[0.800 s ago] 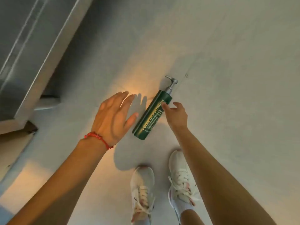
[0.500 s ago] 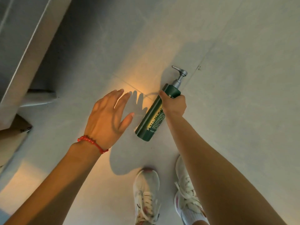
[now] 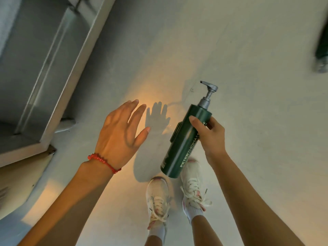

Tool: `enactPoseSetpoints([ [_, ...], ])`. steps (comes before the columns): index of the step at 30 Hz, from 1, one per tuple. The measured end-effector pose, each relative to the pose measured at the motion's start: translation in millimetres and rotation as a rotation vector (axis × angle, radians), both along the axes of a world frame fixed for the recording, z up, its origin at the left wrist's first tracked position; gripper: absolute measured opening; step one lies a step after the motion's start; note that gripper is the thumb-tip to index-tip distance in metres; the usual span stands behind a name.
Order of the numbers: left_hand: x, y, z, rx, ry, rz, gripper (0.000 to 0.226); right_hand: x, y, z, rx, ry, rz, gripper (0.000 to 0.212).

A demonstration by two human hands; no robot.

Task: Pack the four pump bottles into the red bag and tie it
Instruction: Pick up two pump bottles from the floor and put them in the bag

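Observation:
A dark green pump bottle (image 3: 184, 139) with a grey pump head hangs above the grey floor, tilted with its pump pointing away from me. My right hand (image 3: 210, 137) grips it round the upper body, thumb across the front. My left hand (image 3: 120, 134) hovers to the bottle's left with fingers spread and straight, holding nothing; a red bead bracelet circles its wrist. A second green pump bottle (image 3: 322, 50) shows blurred at the right edge. No red bag is in view.
A grey metal cabinet or shelf (image 3: 44, 71) stands at the upper left, with a brown cardboard piece (image 3: 21, 181) below it. My two white shoes (image 3: 158, 199) stand on the floor under the bottle. Grey floor stretches to the right.
My right hand has closed round the bottle and lifted it off the floor toward me. The left hand has stayed spread beside it. The view has shifted, bringing a second bottle into the right edge.

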State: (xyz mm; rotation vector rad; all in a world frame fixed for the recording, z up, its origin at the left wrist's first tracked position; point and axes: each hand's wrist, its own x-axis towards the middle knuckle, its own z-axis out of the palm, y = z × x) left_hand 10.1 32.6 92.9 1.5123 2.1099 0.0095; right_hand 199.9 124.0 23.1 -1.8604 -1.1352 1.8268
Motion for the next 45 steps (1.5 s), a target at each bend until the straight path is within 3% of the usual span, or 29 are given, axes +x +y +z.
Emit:
enactPoseSetpoints([
  [9, 22.0, 69.4, 178.7, 0.175, -0.035, -0.098, 0.055, 48.2, 41.4, 198.7, 0.136, 0.053, -0.063, 0.026],
  [16, 66.9, 124.4, 269.3, 0.301, -0.003, -0.217, 0.053, 95.2, 67.1, 282.4, 0.214, 0.079, -0.234, 0.018],
  [24, 131.6, 215.5, 299.2, 0.251, 0.041, -0.363, 0.054, 176.0, 135.1, 325.2, 0.262, 0.048, -0.404, 0.016],
  [34, 197.8, 355.5, 322.3, 0.329, -0.004, -0.494, 0.052, 245.2, 234.3, 364.6, 0.294, 0.034, -0.595, 0.018],
  [45, 255.7, 516.0, 309.5, 0.261, -0.077, -0.931, 0.054, 267.0, 295.3, 357.9, 0.249, -0.035, -1.021, 0.025],
])
